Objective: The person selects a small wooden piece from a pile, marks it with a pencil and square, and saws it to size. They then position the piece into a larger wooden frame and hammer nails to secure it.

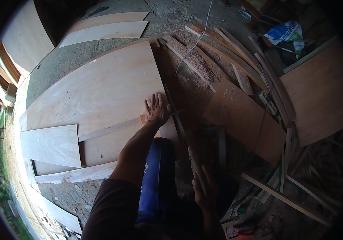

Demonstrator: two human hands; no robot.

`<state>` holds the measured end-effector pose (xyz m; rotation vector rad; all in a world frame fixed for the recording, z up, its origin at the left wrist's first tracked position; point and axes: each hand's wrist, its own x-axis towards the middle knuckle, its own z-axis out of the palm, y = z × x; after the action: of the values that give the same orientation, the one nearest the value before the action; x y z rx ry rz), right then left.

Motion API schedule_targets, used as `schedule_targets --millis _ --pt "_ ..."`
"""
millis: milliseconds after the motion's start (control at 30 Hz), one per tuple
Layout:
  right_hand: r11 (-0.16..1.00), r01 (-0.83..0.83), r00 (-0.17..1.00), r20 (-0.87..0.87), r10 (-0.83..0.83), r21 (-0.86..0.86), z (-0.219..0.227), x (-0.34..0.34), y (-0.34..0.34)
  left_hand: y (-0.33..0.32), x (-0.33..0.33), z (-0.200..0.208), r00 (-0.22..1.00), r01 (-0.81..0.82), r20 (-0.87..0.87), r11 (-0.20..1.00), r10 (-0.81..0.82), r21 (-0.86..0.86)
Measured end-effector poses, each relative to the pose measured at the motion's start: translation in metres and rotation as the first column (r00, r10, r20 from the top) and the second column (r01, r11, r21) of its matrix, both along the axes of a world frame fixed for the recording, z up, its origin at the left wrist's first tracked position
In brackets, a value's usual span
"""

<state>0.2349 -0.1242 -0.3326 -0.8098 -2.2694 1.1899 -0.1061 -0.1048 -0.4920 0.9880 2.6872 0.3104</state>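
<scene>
My left hand [155,111] lies flat with fingers spread on a large pale plywood sheet [95,80], close to its right edge. My right hand [204,192], in shadow, is wrapped round the tan handle of a handsaw [179,127]. Its long narrow blade points away from me and meets the sheet's right edge beside my left hand; the teeth are too dark to make out. The sheet rests on a wooden frame [75,175]. A smaller plywood piece [51,146] lies over the frame's near left part.
Wood shavings [199,64] and several wooden strips [227,52] cover the floor at the far right. Brown boards [245,118] lean or lie on the right, above scattered offcuts [283,196]. A pale cord [203,34] crosses the shavings. Two panels [107,32] lie farther back.
</scene>
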Motion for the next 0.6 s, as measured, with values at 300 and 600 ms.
schedule_targets --millis 300,600 --pt "0.999 -0.032 0.995 0.098 0.030 0.015 0.019 0.025 -0.003 -0.001 -0.001 -0.007 1.000 0.000 -0.022 1.000 0.000 0.015" --pt "0.992 -0.065 0.994 0.092 0.055 0.110 0.030 0.028 -0.005 -0.002 -0.002 -0.014 0.999 0.012 -0.048 1.000 -0.010 0.029"
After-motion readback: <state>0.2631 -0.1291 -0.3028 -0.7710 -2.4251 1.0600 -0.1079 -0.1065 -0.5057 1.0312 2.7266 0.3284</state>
